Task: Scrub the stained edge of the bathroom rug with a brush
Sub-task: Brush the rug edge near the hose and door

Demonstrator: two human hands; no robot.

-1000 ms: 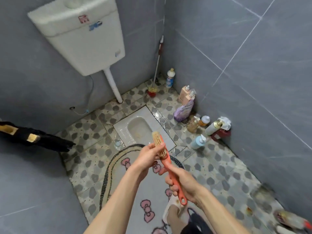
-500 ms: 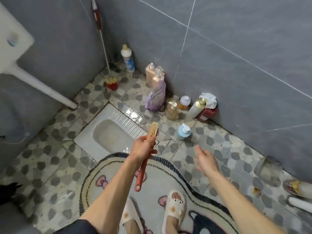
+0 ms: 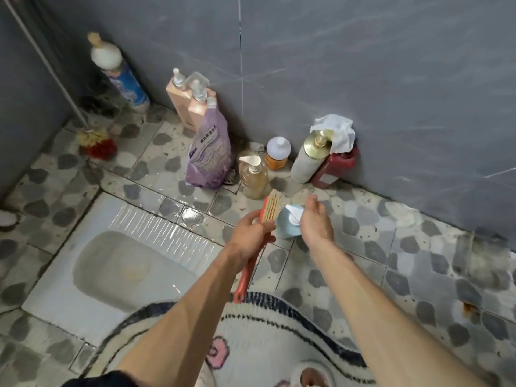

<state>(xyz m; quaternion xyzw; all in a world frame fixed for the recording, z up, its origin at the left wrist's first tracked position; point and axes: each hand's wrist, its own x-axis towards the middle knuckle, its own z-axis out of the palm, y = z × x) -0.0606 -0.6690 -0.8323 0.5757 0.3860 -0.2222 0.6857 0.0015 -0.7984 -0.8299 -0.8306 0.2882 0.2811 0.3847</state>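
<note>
Left of the blue bottle, our left hand keeps its grip curled round the brush, now closer in. Our right hand has reached the bottle's right side, grip loose and empty. The rug lies nearer us.

A: Light?
B: Even, diffuse, moderately bright; shadows faint. Glare on wet squat pan.
A: Sharpness?
B: Motion blur throughout; rug smeared, corner bottle soft. Wide-angle bending at edges.

Pebble-tiled floor: carries rug near, squat pan left; far, against wall, holds purple pouch, pump bottle, blue-labelled bottle; far left, red mop head.
</note>
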